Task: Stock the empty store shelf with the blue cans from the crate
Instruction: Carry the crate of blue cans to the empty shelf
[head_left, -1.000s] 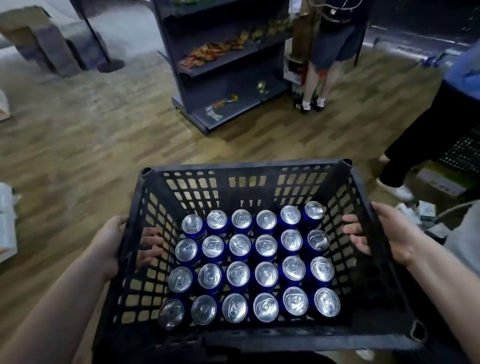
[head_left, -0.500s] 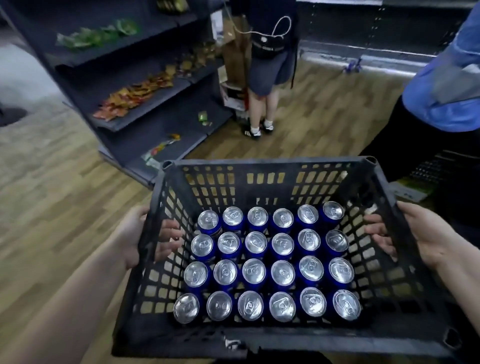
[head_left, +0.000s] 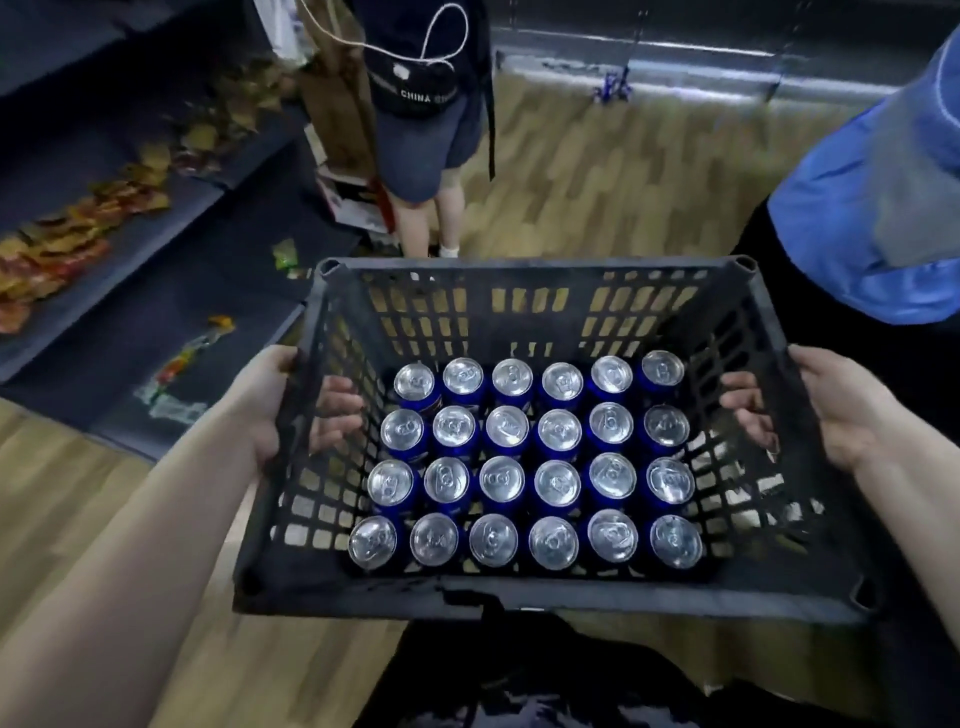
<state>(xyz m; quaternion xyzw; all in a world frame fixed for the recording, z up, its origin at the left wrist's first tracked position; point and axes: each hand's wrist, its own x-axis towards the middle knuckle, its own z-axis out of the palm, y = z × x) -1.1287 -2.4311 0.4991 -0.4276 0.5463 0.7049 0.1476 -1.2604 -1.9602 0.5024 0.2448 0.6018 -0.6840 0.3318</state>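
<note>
View: head camera, looking down into a crate held out in front of the person.
Crate (head_left: 535, 266): black slatted plastic, centre of the frame, carried level between both arms above the wood floor (head_left: 597, 171).
Blue cans (head_left: 502, 479): upright on the crate bottom, silver tops up, four rows of six, packed touching one another.
Left grip (head_left: 262, 400): clasps the crate's left wall, palm outside, fingers (head_left: 337, 410) curled to the inside face.
Right grip (head_left: 841, 410): clasps the right wall the same way, fingers (head_left: 748, 410) curled inside.
Cans relative to the grips: they lie between the two grips and lower down; the left fingers are just beside the second row's leftmost can, the right fingers just beside the rightmost, neither touching a can.
Store shelf (head_left: 156, 291): dark unit at the left of the frame, its lower edge near the crate's far left corner.
Snack packets (head_left: 78, 223): strewn along the shelf, upper left.
Person in dark shorts (head_left: 415, 130): stands beyond the crate, top centre.
Person in blue (head_left: 872, 208): at the right edge, close to the crate's far right corner.
</note>
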